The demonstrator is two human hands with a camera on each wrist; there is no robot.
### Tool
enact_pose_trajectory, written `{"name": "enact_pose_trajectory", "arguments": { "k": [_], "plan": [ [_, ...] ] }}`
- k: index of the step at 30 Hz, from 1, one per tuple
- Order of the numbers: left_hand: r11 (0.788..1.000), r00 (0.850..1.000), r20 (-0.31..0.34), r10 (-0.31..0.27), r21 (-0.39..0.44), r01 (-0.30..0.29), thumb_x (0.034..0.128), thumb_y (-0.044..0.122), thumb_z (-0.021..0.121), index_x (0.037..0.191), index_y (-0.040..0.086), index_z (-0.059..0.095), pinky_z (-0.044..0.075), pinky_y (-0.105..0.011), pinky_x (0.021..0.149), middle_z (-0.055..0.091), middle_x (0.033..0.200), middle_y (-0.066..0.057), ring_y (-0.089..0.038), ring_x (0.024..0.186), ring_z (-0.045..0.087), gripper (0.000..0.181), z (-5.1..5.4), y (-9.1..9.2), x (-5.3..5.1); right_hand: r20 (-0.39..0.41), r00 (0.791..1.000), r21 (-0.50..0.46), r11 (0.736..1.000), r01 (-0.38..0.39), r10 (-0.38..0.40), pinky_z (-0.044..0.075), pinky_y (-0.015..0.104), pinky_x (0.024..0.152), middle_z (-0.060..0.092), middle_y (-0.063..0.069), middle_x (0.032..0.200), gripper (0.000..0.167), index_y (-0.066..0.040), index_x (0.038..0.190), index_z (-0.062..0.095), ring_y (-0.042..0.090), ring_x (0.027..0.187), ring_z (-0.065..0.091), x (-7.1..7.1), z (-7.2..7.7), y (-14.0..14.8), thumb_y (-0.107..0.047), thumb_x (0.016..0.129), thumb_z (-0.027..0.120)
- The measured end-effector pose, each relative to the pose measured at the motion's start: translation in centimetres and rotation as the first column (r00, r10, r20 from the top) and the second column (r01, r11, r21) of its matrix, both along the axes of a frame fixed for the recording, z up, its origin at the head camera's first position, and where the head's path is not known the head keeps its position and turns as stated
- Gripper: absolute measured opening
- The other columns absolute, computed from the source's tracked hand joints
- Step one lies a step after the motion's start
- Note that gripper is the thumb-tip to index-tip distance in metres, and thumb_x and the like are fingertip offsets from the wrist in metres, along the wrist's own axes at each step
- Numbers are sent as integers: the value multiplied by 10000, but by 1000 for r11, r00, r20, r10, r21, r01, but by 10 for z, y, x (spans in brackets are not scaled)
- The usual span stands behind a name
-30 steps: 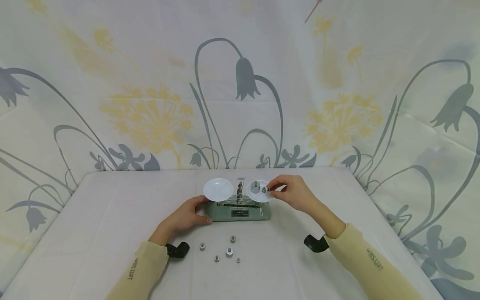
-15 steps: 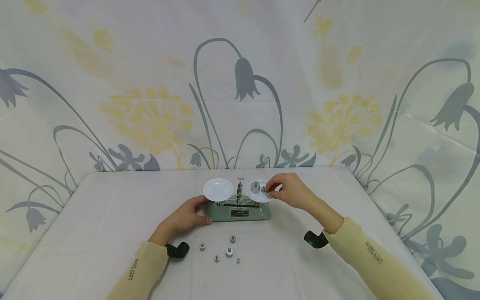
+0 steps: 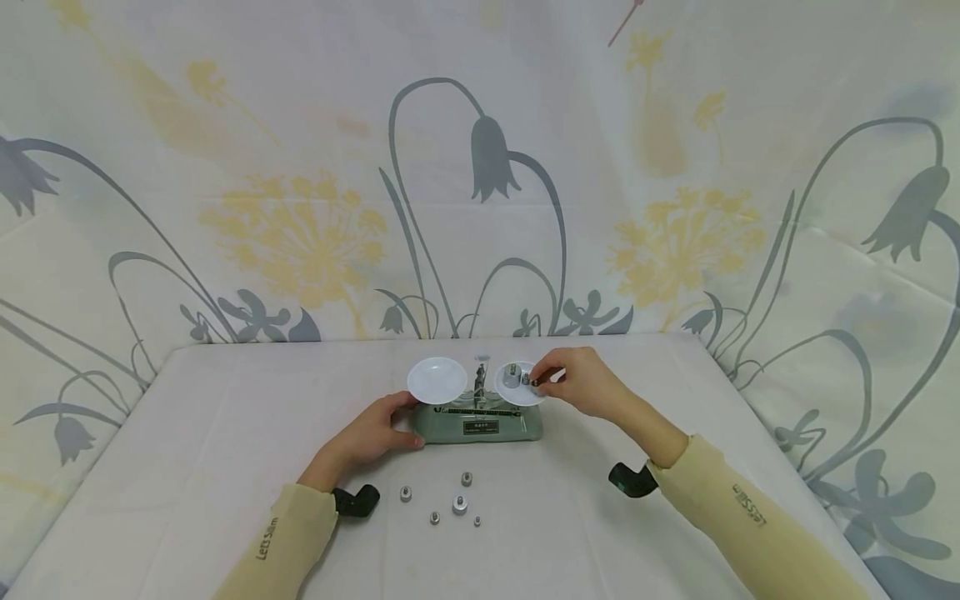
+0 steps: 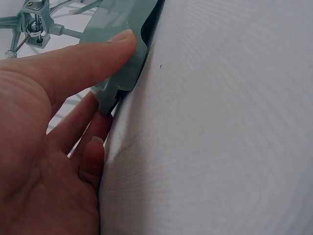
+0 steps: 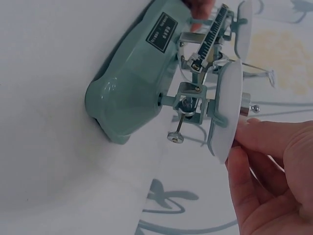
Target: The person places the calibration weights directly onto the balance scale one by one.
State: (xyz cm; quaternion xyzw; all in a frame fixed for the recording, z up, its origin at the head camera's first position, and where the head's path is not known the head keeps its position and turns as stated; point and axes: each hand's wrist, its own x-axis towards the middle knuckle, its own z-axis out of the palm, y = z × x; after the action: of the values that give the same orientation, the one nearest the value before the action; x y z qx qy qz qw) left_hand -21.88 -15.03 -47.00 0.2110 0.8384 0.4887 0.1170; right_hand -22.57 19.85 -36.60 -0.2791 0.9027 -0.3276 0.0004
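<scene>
A green balance scale stands on the table, with a white left pan and a white right pan. My left hand grips the left end of its base; in the left wrist view the thumb lies on the front and the other fingers are behind. On the right pan sit a large metal weight and a smaller one. My right hand pinches another small weight over that pan, beside the smaller one. In the right wrist view the fingertips hide it.
Several loose metal weights, among them a larger one and a tiny one, stand on the white tablecloth in front of the scale. A flowered cloth hangs behind the table.
My right hand has shifted slightly left, bringing the small weight from the pan's right side closer to the other weights. My left hand keeps its place on the base.
</scene>
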Motion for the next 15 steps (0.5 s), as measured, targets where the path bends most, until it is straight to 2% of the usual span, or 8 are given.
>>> {"name": "enact_pose_trajectory", "arguments": {
  "k": [15],
  "plan": [
    [1000,1000,15,2,-17,-1,787,114,831,1397,72,541,280,-519,1150,531,1420,-105,-340,1389,393,676,1,0,-1,-33,998,-55,998,44,-46,584,367,796,720,54,965,158,-38,979,753,225,912,674,0,1,7,37,841,743]
  ]
}}
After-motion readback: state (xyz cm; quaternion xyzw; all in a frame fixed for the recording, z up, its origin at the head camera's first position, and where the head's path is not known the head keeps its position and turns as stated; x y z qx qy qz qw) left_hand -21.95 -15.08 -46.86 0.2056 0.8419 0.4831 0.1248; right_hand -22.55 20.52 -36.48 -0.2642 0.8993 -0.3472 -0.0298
